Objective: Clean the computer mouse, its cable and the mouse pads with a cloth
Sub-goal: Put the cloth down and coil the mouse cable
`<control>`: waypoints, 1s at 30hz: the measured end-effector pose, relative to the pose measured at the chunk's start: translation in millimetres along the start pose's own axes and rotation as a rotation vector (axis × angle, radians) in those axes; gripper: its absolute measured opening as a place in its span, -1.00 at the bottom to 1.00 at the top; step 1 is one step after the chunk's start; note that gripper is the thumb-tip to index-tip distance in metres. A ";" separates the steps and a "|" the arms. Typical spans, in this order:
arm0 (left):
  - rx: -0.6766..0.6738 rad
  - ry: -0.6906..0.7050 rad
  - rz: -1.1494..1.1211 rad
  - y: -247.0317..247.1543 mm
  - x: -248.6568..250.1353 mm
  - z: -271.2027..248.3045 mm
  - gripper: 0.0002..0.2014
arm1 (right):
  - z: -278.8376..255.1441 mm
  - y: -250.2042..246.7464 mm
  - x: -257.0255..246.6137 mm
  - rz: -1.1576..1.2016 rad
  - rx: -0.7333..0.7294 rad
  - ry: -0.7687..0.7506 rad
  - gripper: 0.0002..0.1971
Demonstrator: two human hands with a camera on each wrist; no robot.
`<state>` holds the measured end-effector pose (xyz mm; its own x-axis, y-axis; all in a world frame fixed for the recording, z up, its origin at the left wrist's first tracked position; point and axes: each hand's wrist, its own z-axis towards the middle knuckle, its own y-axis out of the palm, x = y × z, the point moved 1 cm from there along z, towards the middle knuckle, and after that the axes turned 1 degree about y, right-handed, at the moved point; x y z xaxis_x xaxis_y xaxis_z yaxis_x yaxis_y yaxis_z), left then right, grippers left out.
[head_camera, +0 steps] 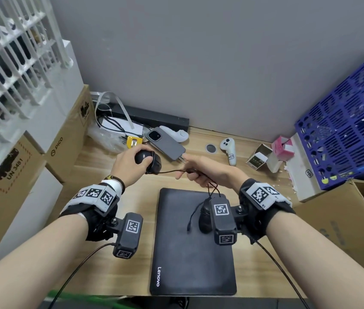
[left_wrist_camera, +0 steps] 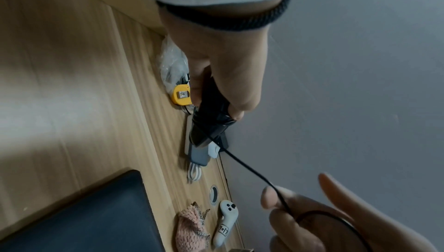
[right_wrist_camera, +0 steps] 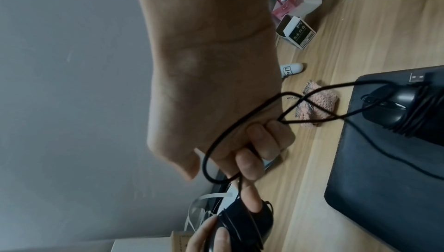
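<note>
My left hand (head_camera: 129, 163) grips a black computer mouse (head_camera: 148, 160) above the back of the wooden desk, with some cable wound round its body (right_wrist_camera: 250, 223). Its thin black cable (head_camera: 170, 171) runs right to my right hand (head_camera: 195, 172), which holds loops of it in curled fingers (right_wrist_camera: 259, 142). A second black mouse (right_wrist_camera: 394, 110), cable wrapped round it, lies on the black Lenovo mouse pad (head_camera: 192, 253). A pink cloth (right_wrist_camera: 321, 102) lies on the desk beside the pad's far right corner; in the head view it is hidden.
A grey phone (head_camera: 165, 143), a white controller (head_camera: 229, 148) and small cartons (head_camera: 259, 157) lie along the back of the desk by the grey wall. A blue crate (head_camera: 343, 130) stands at the right and cardboard boxes (head_camera: 65, 139) at the left.
</note>
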<state>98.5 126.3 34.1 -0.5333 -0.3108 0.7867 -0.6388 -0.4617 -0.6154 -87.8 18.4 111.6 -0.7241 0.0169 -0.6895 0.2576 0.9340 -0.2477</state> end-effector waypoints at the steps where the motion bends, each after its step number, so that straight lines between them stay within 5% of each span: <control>1: -0.024 0.001 0.021 -1.0 -1.0 -1.7 -0.81 | 0.9 -0.6 0.9 -0.026 0.020 0.000 -0.53; 4: -0.063 0.004 0.064 -4.8 -4.7 -6.2 -0.80 | 2.2 -5.1 6.3 -0.116 0.108 -0.065 -0.77; 8: -0.159 -0.075 0.010 -10.5 -18.4 -11.1 -0.81 | 4.4 -10.6 22.8 -0.068 0.162 -0.091 -0.73; 15: -0.246 -0.571 -0.428 1.6 -79.6 -45.0 -0.81 | 18.2 13.8 44.8 0.157 0.058 0.016 -0.76; 22: -0.236 -0.695 -0.256 13.1 -136.2 -83.4 -0.67 | 53.6 61.6 56.9 0.258 -0.010 -0.006 -0.78; 26: -0.102 -0.570 0.142 3.6 -139.1 -85.8 -0.66 | 69.5 82.5 51.2 0.383 -0.027 -0.024 -0.79; 28: -0.033 -0.394 -0.004 0.2 -120.2 -77.5 -0.75 | 75.4 90.1 48.4 0.447 -0.023 -0.010 -0.82; 30: -0.123 -0.180 -0.151 0.9 -98.2 -69.5 -0.76 | 79.5 96.7 45.8 0.445 -0.040 -0.007 -0.81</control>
<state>111.7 214.1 -47.0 -0.3270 -0.3938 0.8591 -0.7723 -0.4126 -0.4831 -45.2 81.1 1.9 -0.5442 0.4178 -0.7275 0.5177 0.8496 0.1007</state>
